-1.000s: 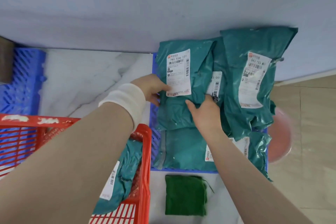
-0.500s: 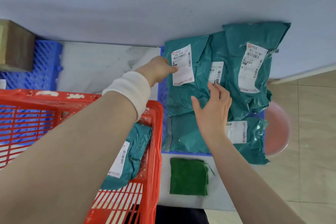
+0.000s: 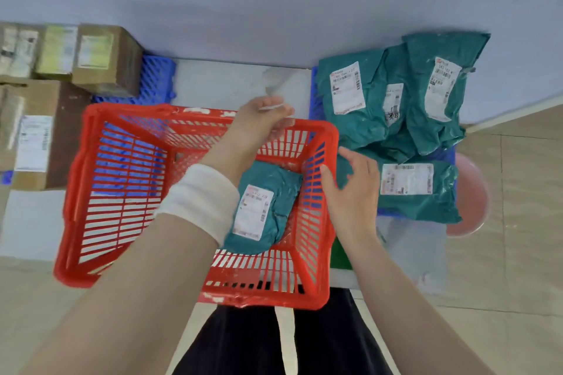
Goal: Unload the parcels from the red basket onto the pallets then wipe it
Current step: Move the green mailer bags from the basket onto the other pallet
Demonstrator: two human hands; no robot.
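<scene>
Both hands hover empty over the red basket: the left grip above its far rim, the right grip at its right wall, one teal parcel between them.

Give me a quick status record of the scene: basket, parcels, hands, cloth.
basket: red basket, one teal parcel left inside
unloaded: four teal parcels on right blue pallet
boxes: cardboard boxes on left pallet
left hand: empty, over basket's far rim
right hand: open, by basket's right wall
cloth: green, mostly hidden
</scene>
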